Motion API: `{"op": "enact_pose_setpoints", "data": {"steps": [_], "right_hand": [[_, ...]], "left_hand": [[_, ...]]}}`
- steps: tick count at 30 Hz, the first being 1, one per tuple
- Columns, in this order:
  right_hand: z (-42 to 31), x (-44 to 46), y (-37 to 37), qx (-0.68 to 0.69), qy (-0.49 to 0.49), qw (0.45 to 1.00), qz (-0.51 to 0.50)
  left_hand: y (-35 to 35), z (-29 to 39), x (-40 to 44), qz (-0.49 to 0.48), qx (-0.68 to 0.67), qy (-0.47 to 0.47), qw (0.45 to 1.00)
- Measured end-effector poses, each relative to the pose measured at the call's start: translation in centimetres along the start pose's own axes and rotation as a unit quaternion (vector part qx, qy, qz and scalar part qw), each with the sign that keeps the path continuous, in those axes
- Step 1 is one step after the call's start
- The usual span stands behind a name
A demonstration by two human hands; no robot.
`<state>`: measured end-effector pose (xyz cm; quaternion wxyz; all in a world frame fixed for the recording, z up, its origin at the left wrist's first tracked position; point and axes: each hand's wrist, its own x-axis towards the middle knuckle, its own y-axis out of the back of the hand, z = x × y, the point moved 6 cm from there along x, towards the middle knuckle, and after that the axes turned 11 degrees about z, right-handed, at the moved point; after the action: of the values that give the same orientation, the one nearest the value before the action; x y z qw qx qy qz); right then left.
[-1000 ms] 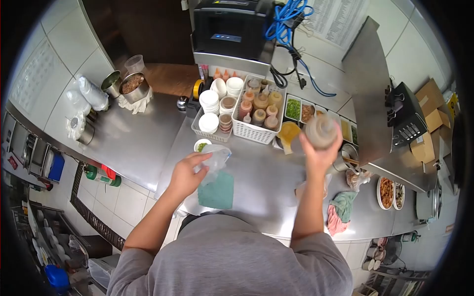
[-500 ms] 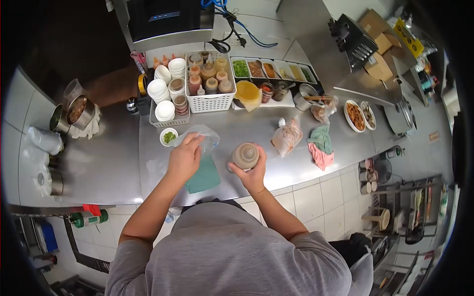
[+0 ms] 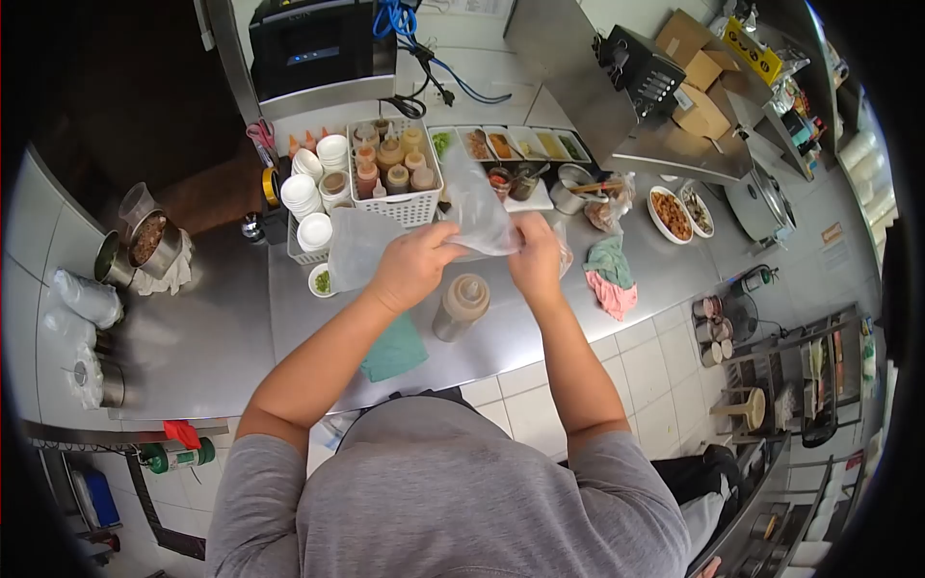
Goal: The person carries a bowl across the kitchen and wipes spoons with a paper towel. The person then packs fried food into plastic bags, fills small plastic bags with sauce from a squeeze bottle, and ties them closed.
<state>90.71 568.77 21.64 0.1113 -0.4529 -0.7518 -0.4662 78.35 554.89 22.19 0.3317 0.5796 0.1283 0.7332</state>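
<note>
My left hand point(image 3: 416, 264) and my right hand point(image 3: 535, 252) both pinch a clear plastic bag point(image 3: 472, 207), which spreads up and to the left over the counter. A squeeze bottle point(image 3: 462, 308) of brownish sauce stands upright below my hands, touched by neither. To its left a green cloth point(image 3: 395, 349) lies flat. A small white bowl of chopped greens point(image 3: 322, 280) sits left of the bag, partly hidden by it.
Behind are a white basket of sauce bottles point(image 3: 395, 204), stacked white bowls point(image 3: 301, 193) and a topping tray point(image 3: 549, 144). To the right are cloths point(image 3: 610, 275), two food dishes point(image 3: 672, 214) and a large pot point(image 3: 756, 207). Metal pots point(image 3: 154, 241) stand left.
My right hand has let go of the squeeze bottle, now standing on the counter, and has taken hold of the plastic bag. Both hands have raised and spread the bag. The view has shifted.
</note>
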Motion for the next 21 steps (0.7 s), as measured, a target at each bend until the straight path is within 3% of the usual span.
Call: {"op": "enact_pose_setpoints", "data": {"steps": [1, 3, 5, 7, 11, 13, 15, 17, 21], "right_hand": [[0.0, -1.2, 0.9, -0.025, 0.055, 0.993, 0.096], [0.6, -5.0, 0.1, 0.012, 0.134, 0.986, 0.094], [2.9, -10.1, -1.4, 0.17, -0.051, 0.981, 0.085], [2.3, -12.8, -2.2, 0.213, -0.104, 0.969, 0.066], [3.1, -16.1, -7.8, 0.188, -0.097, 0.976, -0.048], [4.9, -15.9, -9.8, 0.23, -0.219, 0.943, -0.1], [5.1, -15.8, -8.6, 0.228, -0.204, 0.945, -0.118], [4.5, -15.5, -5.6, 0.31, -0.236, 0.908, -0.154], [4.1, -13.6, 0.2, 0.292, -0.319, 0.849, -0.302]], "left_hand": [[-0.9, -0.9, -0.8, 0.02, 0.048, -0.002, 0.999], [-3.4, -2.0, -2.8, -0.006, 0.068, 0.041, 0.997], [-4.3, -2.1, -3.8, -0.032, 0.086, 0.088, 0.992], [-4.7, -2.6, -4.5, -0.048, 0.063, 0.194, 0.978], [-5.4, -2.4, -5.3, -0.123, 0.055, 0.256, 0.957], [-5.3, -2.4, -5.3, -0.132, 0.07, 0.262, 0.953], [-5.0, -3.1, -5.9, -0.141, 0.096, 0.271, 0.947], [-4.7, -3.7, -6.1, -0.144, 0.117, 0.282, 0.941], [-5.2, -2.9, -6.4, -0.142, 0.124, 0.273, 0.943]]}}
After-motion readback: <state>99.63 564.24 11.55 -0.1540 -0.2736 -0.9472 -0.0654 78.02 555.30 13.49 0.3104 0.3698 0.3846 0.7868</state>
